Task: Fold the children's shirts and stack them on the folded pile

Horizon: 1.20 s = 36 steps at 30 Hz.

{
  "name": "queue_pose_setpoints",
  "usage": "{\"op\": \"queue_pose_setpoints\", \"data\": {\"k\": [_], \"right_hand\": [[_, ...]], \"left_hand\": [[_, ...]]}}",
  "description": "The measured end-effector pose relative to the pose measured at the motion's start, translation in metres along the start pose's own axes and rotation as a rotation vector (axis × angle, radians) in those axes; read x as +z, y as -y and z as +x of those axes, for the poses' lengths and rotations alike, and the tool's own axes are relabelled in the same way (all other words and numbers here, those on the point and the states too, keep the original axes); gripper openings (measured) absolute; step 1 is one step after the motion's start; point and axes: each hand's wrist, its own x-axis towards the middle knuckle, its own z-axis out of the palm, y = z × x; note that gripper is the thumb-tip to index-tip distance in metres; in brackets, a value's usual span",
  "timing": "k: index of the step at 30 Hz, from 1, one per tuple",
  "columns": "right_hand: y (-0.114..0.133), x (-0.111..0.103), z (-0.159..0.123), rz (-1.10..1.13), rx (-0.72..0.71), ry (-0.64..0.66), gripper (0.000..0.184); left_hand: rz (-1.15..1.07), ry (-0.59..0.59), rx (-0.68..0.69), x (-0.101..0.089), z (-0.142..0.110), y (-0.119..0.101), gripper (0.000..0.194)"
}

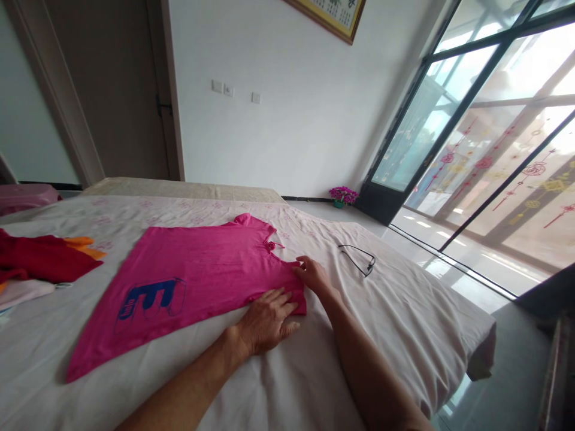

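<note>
A bright pink T-shirt with a blue letter print lies spread flat on the bed. My left hand rests flat on the shirt's near corner by the sleeve, fingers stretched out. Just beyond it, my right hand touches the sleeve edge with its fingers curled down onto the fabric; whether it pinches the cloth is unclear. Neither hand lifts the shirt.
A pair of glasses lies on the sheet right of the shirt. Red and orange clothes are piled at the left edge. The bed's right side drops to a tiled floor beside large windows; a door stands behind.
</note>
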Motion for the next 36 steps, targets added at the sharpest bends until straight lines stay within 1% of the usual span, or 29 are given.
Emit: {"op": "queue_pose_setpoints", "data": {"k": [1, 3, 6, 8, 10, 12, 14, 16, 17, 18, 20, 22, 25, 26, 28, 30, 31, 33, 35, 36], "right_hand": [[0.0, 0.004, 0.001, -0.005, -0.012, -0.009, 0.035], [-0.002, 0.01, 0.005, -0.01, 0.008, -0.02, 0.028], [-0.004, 0.011, 0.007, -0.017, 0.039, -0.015, 0.027], [-0.002, 0.008, 0.005, -0.042, 0.045, -0.075, 0.029], [0.003, 0.006, 0.001, -0.069, 0.004, -0.173, 0.032], [0.012, 0.004, -0.005, -0.064, -0.125, -0.229, 0.035], [0.02, 0.007, -0.011, -0.038, -0.321, -0.199, 0.041], [0.025, 0.013, -0.015, -0.059, -0.487, -0.096, 0.048], [0.025, 0.017, -0.017, -0.097, -0.533, -0.028, 0.052], [0.025, 0.02, -0.018, -0.148, -0.55, 0.04, 0.057], [0.022, 0.026, -0.018, -0.251, -0.508, 0.143, 0.062], [0.018, 0.028, -0.016, -0.317, -0.429, 0.177, 0.063], [0.016, 0.026, -0.014, -0.362, -0.344, 0.133, 0.062], [0.017, 0.024, -0.015, -0.373, -0.339, 0.103, 0.061], [0.022, 0.021, -0.018, -0.377, -0.371, 0.036, 0.061], [0.031, 0.019, -0.024, -0.343, -0.453, -0.012, 0.062], [0.036, 0.02, -0.028, -0.313, -0.507, -0.014, 0.062], [0.047, 0.022, -0.038, -0.243, -0.622, 0.029, 0.063], [0.057, 0.027, -0.047, -0.174, -0.714, 0.103, 0.064], [0.06, 0.03, -0.05, -0.142, -0.749, 0.14, 0.064]], "left_hand": [[-0.001, 0.036, 0.022, 0.002, -0.002, -0.001, 0.048], [-0.015, 0.083, 0.054, 0.002, -0.007, -0.002, 0.047], [-0.068, 0.119, 0.071, -0.001, -0.013, -0.002, 0.048], [-0.119, 0.129, 0.07, -0.003, -0.015, -0.001, 0.047], [-0.169, 0.134, 0.067, -0.005, -0.015, -0.001, 0.046], [-0.218, 0.135, 0.078, -0.007, -0.014, -0.001, 0.044], [-0.264, 0.137, 0.096, -0.008, -0.013, -0.001, 0.041], [-0.303, 0.15, 0.105, -0.009, -0.012, -0.002, 0.036], [-0.319, 0.164, 0.108, -0.009, -0.013, -0.002, 0.035], [-0.335, 0.18, 0.111, -0.009, -0.013, -0.003, 0.034], [-0.369, 0.214, 0.115, -0.011, -0.015, -0.004, 0.034], [-0.42, 0.242, 0.111, -0.014, -0.016, -0.007, 0.036], [-0.571, 0.248, 0.085, -0.026, -0.019, -0.01, 0.04], [-0.621, 0.233, 0.067, -0.032, -0.021, -0.01, 0.041], [-0.668, 0.161, 0.001, -0.043, -0.026, -0.008, 0.042], [-0.621, 0.064, -0.087, -0.055, -0.036, 0.001, 0.04], [-0.574, 0.018, -0.134, -0.061, -0.043, 0.008, 0.039], [-0.456, -0.045, -0.23, -0.071, -0.061, 0.029, 0.039], [-0.317, -0.062, -0.322, -0.081, -0.084, 0.055, 0.042], [-0.246, -0.051, -0.363, -0.086, -0.097, 0.068, 0.046]]}}
